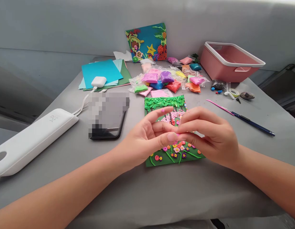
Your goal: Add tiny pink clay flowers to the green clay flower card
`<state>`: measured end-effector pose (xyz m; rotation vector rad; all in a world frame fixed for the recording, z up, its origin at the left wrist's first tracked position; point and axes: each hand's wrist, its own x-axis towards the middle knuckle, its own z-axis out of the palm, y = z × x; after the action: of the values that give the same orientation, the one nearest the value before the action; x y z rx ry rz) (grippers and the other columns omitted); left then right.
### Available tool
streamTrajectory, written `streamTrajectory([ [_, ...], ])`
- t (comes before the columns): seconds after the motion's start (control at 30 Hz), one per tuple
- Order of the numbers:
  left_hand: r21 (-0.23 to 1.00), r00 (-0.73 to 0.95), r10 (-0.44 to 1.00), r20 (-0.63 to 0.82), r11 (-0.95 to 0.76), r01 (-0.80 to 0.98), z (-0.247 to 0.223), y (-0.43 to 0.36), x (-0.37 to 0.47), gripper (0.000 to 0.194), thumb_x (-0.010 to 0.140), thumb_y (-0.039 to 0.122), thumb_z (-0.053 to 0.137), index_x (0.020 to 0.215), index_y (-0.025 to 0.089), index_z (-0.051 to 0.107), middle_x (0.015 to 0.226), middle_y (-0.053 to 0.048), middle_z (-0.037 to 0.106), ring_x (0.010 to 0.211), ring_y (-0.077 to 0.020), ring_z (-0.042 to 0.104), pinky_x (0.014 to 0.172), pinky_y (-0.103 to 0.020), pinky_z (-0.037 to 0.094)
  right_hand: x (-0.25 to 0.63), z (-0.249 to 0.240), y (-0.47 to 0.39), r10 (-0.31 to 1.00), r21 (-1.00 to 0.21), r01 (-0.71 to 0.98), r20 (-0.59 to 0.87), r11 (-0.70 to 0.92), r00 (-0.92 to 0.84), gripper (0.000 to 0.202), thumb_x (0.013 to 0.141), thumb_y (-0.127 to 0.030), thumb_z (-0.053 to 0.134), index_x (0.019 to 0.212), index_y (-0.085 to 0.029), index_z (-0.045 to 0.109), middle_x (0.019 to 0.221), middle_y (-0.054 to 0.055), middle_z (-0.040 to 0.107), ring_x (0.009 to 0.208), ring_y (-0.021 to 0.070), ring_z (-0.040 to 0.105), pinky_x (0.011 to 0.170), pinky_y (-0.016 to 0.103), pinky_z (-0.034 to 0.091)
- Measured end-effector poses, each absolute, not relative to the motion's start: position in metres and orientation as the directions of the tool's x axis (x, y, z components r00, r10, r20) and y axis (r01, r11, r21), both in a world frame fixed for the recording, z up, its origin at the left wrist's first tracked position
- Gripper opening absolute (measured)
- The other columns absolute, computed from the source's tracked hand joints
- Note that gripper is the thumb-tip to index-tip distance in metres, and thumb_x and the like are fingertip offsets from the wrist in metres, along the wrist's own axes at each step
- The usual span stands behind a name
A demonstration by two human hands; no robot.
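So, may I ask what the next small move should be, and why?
Perhaps gently press the pink bit into shape: the right hand seems to pinch it against the left hand, above the flower picture, and a finger also bears a pink dot.

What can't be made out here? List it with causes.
All in the head view:
Green flower-decorated rectangular panel: its middle, covered by the left hand and right hand.
Tiny pink clay-like bit: full shape, hidden by both hands.
Black rectangular phone: much of it, blurred into blocks.
White oblong power bank: left end, cut off by the picture's edge.
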<state>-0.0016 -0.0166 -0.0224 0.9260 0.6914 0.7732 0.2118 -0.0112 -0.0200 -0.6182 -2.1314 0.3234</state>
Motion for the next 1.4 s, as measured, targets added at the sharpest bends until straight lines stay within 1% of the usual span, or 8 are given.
streamTrajectory([
  [0.2,0.906,0.525,0.834,-0.17,0.341,-0.249,-0.0201,-0.017,0.001,0.047,0.088,0.023,0.08,0.129,0.02,0.058,0.077,0.005,0.068,0.073,-0.0095,0.065,0.069,-0.021,0.055,0.2136,-0.0195,-0.0113,0.533,-0.442,0.297,0.711,0.846,-0.459,0.013,0.092,-0.01,0.07,0.097,-0.022,0.072,0.089,0.005,0.068,0.082,0.0163,0.067,0.075,0.032,0.058],
  [0.37,0.931,0.49,0.852,-0.183,0.311,-0.192,-0.0185,-0.0166,0.0011,0.042,0.091,0.027,0.076,0.127,0.019,0.058,0.08,0.004,0.064,0.069,-0.0123,0.068,0.053,-0.02,0.058,0.2138,-0.0189,-0.0068,0.77,-0.729,0.248,0.601,0.637,-0.212,0.006,0.098,-0.02,0.067,0.095,-0.024,0.072,0.084,0.001,0.069,0.079,0.0133,0.065,0.071,0.028,0.054],
  [0.53,0.938,0.449,0.877,-0.172,0.284,-0.196,-0.0191,-0.016,0.0,0.038,0.09,0.031,0.077,0.122,0.019,0.06,0.08,0.004,0.065,0.066,-0.0099,0.066,0.047,-0.016,0.056,0.2081,-0.0204,-0.0061,0.916,-0.954,-0.053,0.298,0.295,-0.269,0.015,0.098,-0.035,0.068,0.094,-0.022,0.075,0.081,0.0,0.07,0.077,0.0104,0.067,0.07,0.022,0.057],
  [0.67,0.933,0.428,0.888,-0.168,0.283,-0.222,-0.0205,-0.0166,-0.0003,0.038,0.089,0.028,0.08,0.122,0.019,0.061,0.079,0.004,0.069,0.07,-0.0088,0.065,0.052,-0.015,0.058,0.2054,-0.0212,-0.0071,0.927,-0.983,-0.109,0.178,0.151,-0.329,0.03,0.096,-0.047,0.068,0.083,-0.02,0.07,0.074,0.0,0.068,0.069,0.0114,0.066,0.064,0.024,0.056],
  [0.83,0.927,0.442,0.883,-0.16,0.288,-0.239,-0.0222,-0.0187,0.0008,0.036,0.09,0.028,0.08,0.122,0.021,0.064,0.095,0.0,0.08,0.07,-0.006,0.064,0.056,-0.014,0.055,0.2052,-0.0187,-0.0075,0.934,-0.985,-0.086,0.168,0.148,-0.315,0.032,0.086,-0.047,0.08,0.077,-0.019,0.068,0.065,-0.001,0.065,0.06,0.0102,0.062,0.058,0.023,0.055],
  [1.1,0.921,0.421,0.899,-0.12,0.259,-0.291,-0.021,-0.0152,0.0004,0.037,0.079,0.023,0.09,0.11,0.021,0.071,0.074,0.006,0.077,0.064,-0.0033,0.063,0.057,-0.012,0.048,0.207,-0.0206,-0.0083,0.918,-0.978,-0.121,0.202,0.171,-0.34,0.038,0.093,-0.054,0.069,0.077,-0.02,0.062,0.069,-0.001,0.064,0.062,0.0114,0.063,0.053,0.023,0.054],
  [1.23,0.915,0.42,0.899,-0.124,0.268,-0.302,-0.022,-0.0156,0.0006,0.034,0.079,0.023,0.09,0.108,0.022,0.071,0.081,0.005,0.081,0.068,-0.004,0.067,0.062,-0.013,0.051,0.2057,-0.0188,-0.0099,0.923,-0.979,-0.039,0.203,0.202,-0.326,0.031,0.09,-0.048,0.076,0.08,-0.02,0.065,0.072,-0.001,0.065,0.062,0.0104,0.062,0.055,0.023,0.056],
  [1.4,0.92,0.379,0.915,-0.14,0.261,-0.292,-0.0211,-0.0169,0.0013,0.026,0.084,0.028,0.086,0.105,0.023,0.072,0.087,0.004,0.083,0.072,-0.0036,0.069,0.066,-0.012,0.052,0.2056,-0.019,-0.0113,0.918,-0.983,-0.062,0.185,0.174,-0.351,0.029,0.098,-0.048,0.064,0.088,-0.021,0.068,0.078,0.001,0.066,0.07,0.0117,0.064,0.059,0.024,0.058],
])
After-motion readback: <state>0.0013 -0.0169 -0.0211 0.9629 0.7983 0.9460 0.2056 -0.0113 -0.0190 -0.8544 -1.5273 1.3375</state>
